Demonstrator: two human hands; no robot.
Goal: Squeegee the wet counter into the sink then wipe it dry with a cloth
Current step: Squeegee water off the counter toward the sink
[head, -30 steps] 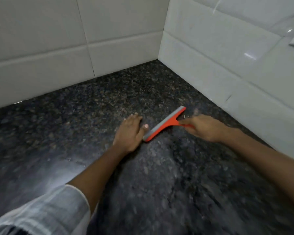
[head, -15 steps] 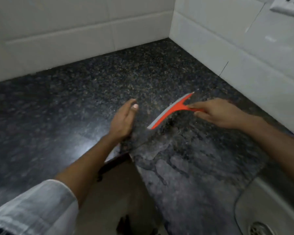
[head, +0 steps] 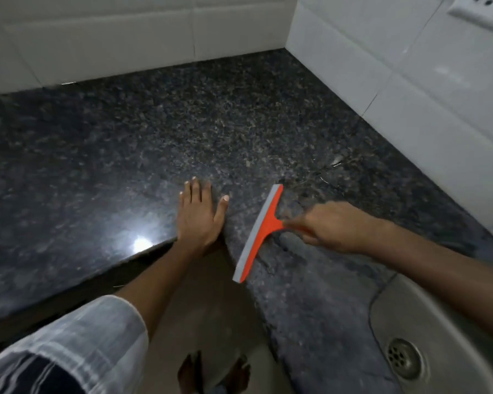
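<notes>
The right hand (head: 329, 227) is closed around the handle of an orange squeegee (head: 261, 233), fingers wrapped over the grip so that most of the handle is hidden. The squeegee's grey blade edge faces left and runs diagonally, its far end toward the wall and its near end reaching the inner corner of the counter's front edge; whether the blade presses on the stone or sits just above it cannot be told. The left hand (head: 200, 216) lies flat and open, palm down on the counter (head: 182, 132), fingers together and thumb spread, just left of the squeegee and apart from it. Its wrist crosses the counter's edge, and a white striped sleeve (head: 77, 342) covers the upper arm.

The counter is dark speckled granite, with a bright reflection left of the open hand and wet streaks around the squeegee. A steel sink (head: 439, 336) with a round drain (head: 404, 358) sits at lower right, beneath the right forearm. White tiled walls (head: 396, 81) meet in the far corner, and a white wall socket (head: 481, 8) shows at upper right.
</notes>
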